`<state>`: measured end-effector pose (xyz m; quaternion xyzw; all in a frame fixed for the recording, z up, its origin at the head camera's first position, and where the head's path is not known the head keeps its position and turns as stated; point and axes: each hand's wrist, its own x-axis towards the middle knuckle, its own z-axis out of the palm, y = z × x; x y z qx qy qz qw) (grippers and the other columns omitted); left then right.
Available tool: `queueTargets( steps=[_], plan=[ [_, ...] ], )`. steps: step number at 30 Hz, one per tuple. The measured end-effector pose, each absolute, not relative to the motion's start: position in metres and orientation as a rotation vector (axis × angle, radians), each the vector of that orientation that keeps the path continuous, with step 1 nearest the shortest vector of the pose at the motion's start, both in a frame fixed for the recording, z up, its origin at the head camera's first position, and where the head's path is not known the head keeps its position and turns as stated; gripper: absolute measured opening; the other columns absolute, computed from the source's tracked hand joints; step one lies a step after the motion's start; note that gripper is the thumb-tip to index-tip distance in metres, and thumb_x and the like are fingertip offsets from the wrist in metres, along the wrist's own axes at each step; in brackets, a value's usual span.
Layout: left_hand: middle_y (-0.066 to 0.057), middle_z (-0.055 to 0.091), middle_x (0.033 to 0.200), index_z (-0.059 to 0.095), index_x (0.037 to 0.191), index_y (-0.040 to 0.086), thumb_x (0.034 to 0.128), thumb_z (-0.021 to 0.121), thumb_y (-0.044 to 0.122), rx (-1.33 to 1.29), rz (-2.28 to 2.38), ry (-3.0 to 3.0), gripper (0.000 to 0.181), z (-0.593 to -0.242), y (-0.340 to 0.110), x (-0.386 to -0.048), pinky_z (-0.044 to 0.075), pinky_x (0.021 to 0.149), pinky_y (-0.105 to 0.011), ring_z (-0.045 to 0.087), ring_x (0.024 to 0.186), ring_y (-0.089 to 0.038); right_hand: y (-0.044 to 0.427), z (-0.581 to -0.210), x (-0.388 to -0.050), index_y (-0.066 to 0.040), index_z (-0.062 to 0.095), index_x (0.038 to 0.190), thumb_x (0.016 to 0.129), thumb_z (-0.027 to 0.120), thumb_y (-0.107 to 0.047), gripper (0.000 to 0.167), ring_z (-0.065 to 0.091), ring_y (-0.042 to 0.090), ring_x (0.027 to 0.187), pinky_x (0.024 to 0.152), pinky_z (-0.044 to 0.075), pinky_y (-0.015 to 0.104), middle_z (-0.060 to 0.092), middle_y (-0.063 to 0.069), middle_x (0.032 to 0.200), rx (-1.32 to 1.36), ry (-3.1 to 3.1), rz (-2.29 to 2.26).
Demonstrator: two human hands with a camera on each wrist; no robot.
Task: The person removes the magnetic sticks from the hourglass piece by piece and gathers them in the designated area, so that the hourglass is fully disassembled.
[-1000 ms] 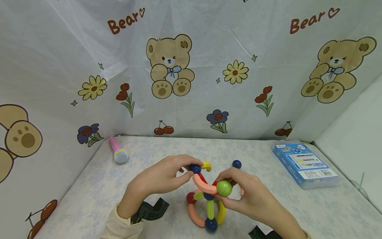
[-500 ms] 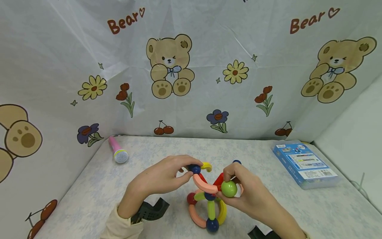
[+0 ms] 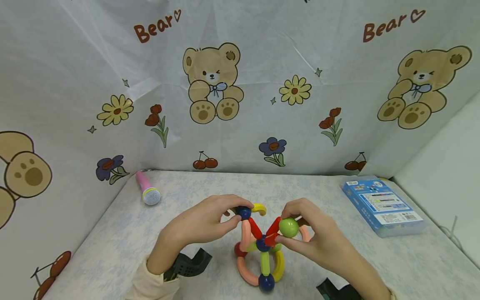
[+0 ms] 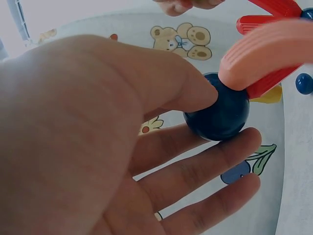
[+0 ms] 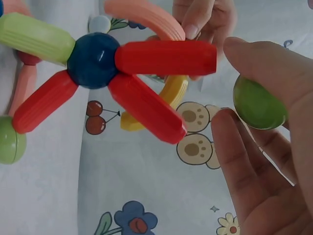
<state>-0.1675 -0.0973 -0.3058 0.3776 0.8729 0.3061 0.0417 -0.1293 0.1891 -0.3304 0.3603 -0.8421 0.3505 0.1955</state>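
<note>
My left hand point(image 3: 202, 221) pinches a dark blue ball point(image 3: 243, 213) point(image 4: 217, 110) between thumb and fingers. A pink curved rod point(image 3: 245, 235) hangs from that ball, and a red rod point(image 3: 256, 228) joins it to a blue centre ball point(image 3: 263, 243) point(image 5: 94, 60). With my right hand point(image 3: 324, 241), I hold a light green ball point(image 3: 289, 228) point(image 5: 258, 104), apart from the nearest red rod ends in the right wrist view. Below the centre, a green rod point(image 3: 265, 263) runs to a lower blue ball point(image 3: 266, 282), flanked by curved pink and yellow rods.
A pink microphone point(image 3: 148, 189) lies at the back left of the table point(image 3: 180, 187). The blue box point(image 3: 382, 206) lies at the right. Behind the table hangs a bear-print cloth point(image 3: 251, 83). A yellow curved rod point(image 3: 259, 208) sticks out beside the left hand.
My right hand and the green ball have moved slightly right and up, away from the pink curved rod's end. That rod has swung from pointing right to hanging down. The left hand stays nearly still.
</note>
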Motion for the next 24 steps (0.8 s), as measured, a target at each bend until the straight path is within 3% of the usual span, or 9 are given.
queueTargets(
  steps=[7, 15, 22, 24],
  plan=[
    [0.004, 0.071, 0.125, 0.067, 0.133, 0.012, 0.1018, 0.062, 0.009, 1.141, 0.926, 2.682, 0.032, -0.306, -0.097, -0.168, 0.055, 0.095, -0.032, 0.065, 0.106, -0.006, 0.198, -0.335, -0.139, -0.023, 0.069, 0.115, 0.070, 0.094, -0.002, 0.055, 0.059, 0.005, 0.091, 0.072, 0.057, 0.018, 0.060, -0.006, 0.112, 0.927, -2.309, 0.931],
    [0.004, 0.071, 0.124, 0.067, 0.133, 0.011, 0.1020, 0.061, 0.009, 1.141, 0.928, 2.679, 0.032, -0.305, -0.097, -0.167, 0.056, 0.092, -0.031, 0.065, 0.106, -0.007, 0.215, -0.351, -0.160, -0.009, 0.071, 0.118, 0.075, 0.090, 0.002, 0.049, 0.056, 0.005, 0.085, 0.066, 0.055, 0.017, 0.063, 0.000, 0.111, 0.714, -2.310, 0.936],
    [0.005, 0.071, 0.122, 0.067, 0.133, 0.011, 0.1021, 0.061, 0.009, 1.140, 0.925, 2.680, 0.032, -0.305, -0.097, -0.166, 0.055, 0.093, -0.031, 0.064, 0.106, -0.006, 0.236, -0.373, -0.181, -0.003, 0.062, 0.130, 0.089, 0.079, -0.003, 0.044, 0.061, -0.005, 0.094, 0.076, 0.052, 0.009, 0.065, 0.008, 0.119, 0.498, -2.397, 0.995],
    [0.005, 0.071, 0.122, 0.067, 0.133, 0.012, 0.1021, 0.061, 0.010, 1.137, 0.923, 2.683, 0.032, -0.305, -0.097, -0.166, 0.055, 0.093, -0.031, 0.064, 0.106, -0.006, 0.242, -0.379, -0.185, -0.003, 0.060, 0.132, 0.092, 0.077, -0.006, 0.043, 0.065, -0.001, 0.097, 0.078, 0.051, 0.007, 0.067, 0.010, 0.121, 0.439, -2.425, 1.012]
  ],
)
